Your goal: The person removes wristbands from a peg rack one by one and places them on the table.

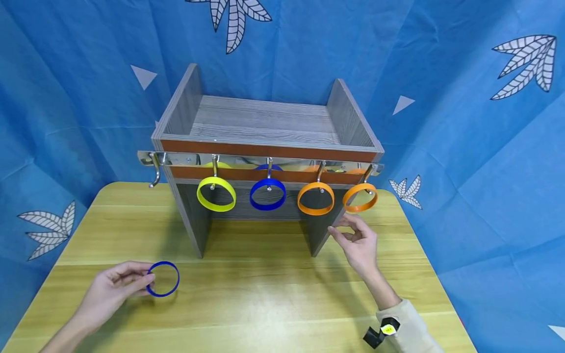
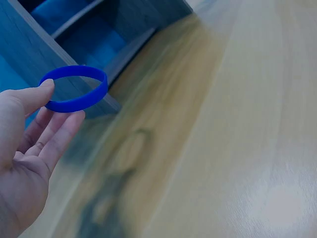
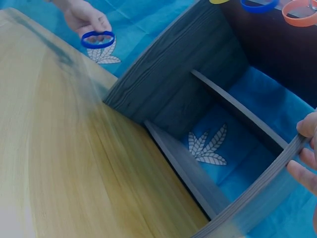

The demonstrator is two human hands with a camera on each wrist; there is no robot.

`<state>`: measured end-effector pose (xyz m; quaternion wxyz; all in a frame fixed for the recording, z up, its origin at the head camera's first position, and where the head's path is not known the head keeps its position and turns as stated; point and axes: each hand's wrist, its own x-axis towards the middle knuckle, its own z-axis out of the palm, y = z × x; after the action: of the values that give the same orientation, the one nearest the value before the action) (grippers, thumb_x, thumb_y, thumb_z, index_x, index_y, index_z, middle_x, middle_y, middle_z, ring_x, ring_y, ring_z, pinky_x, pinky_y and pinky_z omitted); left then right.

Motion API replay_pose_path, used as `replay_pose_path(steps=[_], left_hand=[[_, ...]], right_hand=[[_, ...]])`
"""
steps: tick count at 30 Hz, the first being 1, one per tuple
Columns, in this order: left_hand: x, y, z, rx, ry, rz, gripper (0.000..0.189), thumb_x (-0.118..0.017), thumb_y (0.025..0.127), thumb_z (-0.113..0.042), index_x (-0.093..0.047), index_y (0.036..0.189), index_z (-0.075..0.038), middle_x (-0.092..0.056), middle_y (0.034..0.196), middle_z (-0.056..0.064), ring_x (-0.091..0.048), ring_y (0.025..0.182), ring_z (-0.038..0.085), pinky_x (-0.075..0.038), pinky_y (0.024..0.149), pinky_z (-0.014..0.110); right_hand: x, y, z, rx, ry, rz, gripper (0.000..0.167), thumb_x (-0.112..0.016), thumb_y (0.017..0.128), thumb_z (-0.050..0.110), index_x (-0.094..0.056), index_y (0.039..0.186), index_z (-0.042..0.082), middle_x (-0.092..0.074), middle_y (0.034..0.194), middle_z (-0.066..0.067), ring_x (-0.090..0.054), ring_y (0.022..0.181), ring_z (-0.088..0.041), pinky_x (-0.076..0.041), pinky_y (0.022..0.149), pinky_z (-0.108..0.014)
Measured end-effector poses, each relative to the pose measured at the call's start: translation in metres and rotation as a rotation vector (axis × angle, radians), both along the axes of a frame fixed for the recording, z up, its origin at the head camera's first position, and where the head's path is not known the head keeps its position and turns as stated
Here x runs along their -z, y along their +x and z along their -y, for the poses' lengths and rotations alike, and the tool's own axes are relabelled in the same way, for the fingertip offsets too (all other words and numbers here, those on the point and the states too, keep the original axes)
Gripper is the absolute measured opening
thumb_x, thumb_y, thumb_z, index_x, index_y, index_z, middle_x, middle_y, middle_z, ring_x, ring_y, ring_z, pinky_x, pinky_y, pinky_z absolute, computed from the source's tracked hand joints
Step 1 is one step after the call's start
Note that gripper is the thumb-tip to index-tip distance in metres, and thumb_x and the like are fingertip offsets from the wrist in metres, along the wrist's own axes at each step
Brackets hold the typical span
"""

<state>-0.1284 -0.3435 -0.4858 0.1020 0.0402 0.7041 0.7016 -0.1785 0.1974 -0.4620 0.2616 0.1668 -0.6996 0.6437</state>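
Observation:
Between thumb and fingers my left hand (image 1: 112,289) pinches a thin blue silicone wristband (image 2: 81,103), held up over the table left of a grey wooden shelf (image 1: 265,117). My right hand (image 1: 361,247) grips the front edge of the shelf's right side panel (image 3: 257,191), thumb on one face and fingers on the other. Along the shelf front runs a metal hook rail (image 1: 185,158). From its hooks hang a yellow wristband (image 1: 216,209), a blue wristband (image 1: 268,208) and two orange wristbands (image 1: 315,213). The leftmost hook (image 1: 156,171) carries no band.
The shelf stands toward the back of a light wooden table (image 1: 247,304). Behind and beside it hangs a blue cloth (image 1: 309,54) with white leaf prints. A small black device (image 1: 381,331) sits on the right sleeve.

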Motion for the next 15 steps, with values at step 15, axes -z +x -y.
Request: replay_pose_path(steps=[15], left_hand=[[0.031, -0.009, 0.028, 0.040, -0.117, 0.114, 0.020, -0.067, 0.102, -0.002, -0.073, 0.121, -0.001, -0.081, 0.100, 0.000, -0.079, 0.092, 0.012, -0.071, 0.081, 0.034]], right_hand=[[-0.001, 0.000, 0.000, 0.017, 0.022, 0.000, 0.039, -0.071, 0.083, -0.025, -0.066, 0.121, -0.015, -0.076, 0.103, 0.008, -0.074, 0.093, -0.005, -0.068, 0.071, -0.019]])
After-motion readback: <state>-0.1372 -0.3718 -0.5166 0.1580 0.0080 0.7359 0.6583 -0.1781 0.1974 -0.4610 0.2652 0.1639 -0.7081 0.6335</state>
